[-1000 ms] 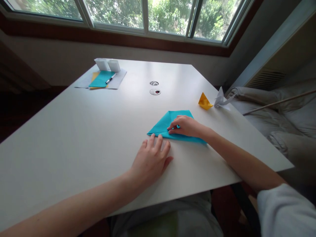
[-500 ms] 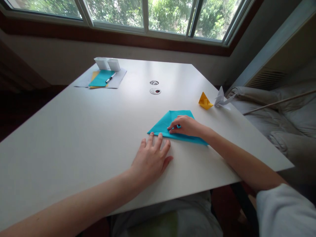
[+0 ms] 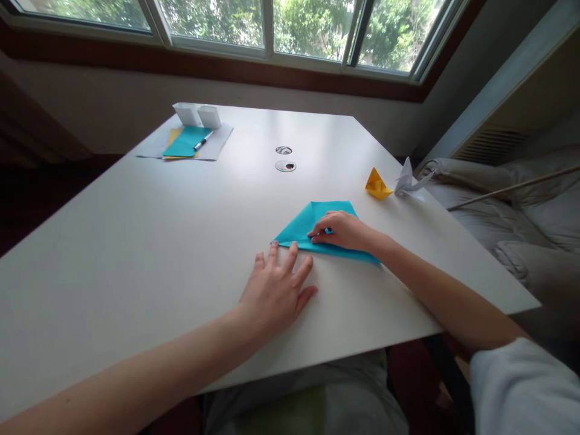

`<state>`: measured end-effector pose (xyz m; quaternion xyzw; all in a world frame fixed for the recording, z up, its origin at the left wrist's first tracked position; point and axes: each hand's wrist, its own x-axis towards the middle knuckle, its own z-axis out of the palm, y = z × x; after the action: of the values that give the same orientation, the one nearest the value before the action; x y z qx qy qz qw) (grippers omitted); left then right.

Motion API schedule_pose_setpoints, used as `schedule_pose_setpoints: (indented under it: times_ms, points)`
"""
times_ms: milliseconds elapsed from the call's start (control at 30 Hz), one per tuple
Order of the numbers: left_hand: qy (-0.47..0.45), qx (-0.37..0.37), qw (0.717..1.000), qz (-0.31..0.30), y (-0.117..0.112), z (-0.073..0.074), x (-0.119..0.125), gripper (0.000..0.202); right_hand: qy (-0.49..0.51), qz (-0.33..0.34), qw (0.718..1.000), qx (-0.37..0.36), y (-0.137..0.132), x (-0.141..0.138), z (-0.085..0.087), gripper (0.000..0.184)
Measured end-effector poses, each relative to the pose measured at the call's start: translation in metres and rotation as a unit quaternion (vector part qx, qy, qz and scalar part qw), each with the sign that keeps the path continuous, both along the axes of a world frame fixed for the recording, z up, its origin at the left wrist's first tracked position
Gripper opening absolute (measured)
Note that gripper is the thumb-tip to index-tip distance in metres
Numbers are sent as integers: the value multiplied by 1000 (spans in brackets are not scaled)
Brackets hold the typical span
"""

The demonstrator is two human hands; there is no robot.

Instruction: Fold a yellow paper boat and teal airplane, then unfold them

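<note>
A folded sheet of blue paper (image 3: 296, 223) lies flat on the white table, pointed at its left end, with a narrow fold along its near edge. My left hand (image 3: 277, 290) is spread open, its index and middle fingertips pressing on the near edge close to the left point. Over the middle of the paper, my right hand (image 3: 342, 229) is closed in a pinch at the folded layer, thumb and forefinger together. That hand and its forearm hide part of the paper's right side.
To the right stand a yellow paper boat (image 3: 377, 185) and a white paper crane (image 3: 408, 179). At the far left are stacked coloured sheets (image 3: 185, 144), a marker pen (image 3: 203, 141) and white folded paper pieces (image 3: 209, 116). Two round inserts (image 3: 285, 165) sit in the tabletop (image 3: 149, 254).
My left fingertips have slid slightly left along the paper's near edge, towards its point. The right hand keeps its place on the paper.
</note>
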<state>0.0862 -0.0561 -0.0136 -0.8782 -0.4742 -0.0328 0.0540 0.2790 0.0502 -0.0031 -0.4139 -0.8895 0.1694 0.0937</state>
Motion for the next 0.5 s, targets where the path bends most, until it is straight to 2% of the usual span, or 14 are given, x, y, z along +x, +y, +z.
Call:
schedule_pose_setpoints:
  times_ms: [500]
  points:
    - [13,15,1000,-8,-3,-3,0,45,3,4,1000,-7,3,0,-2,18]
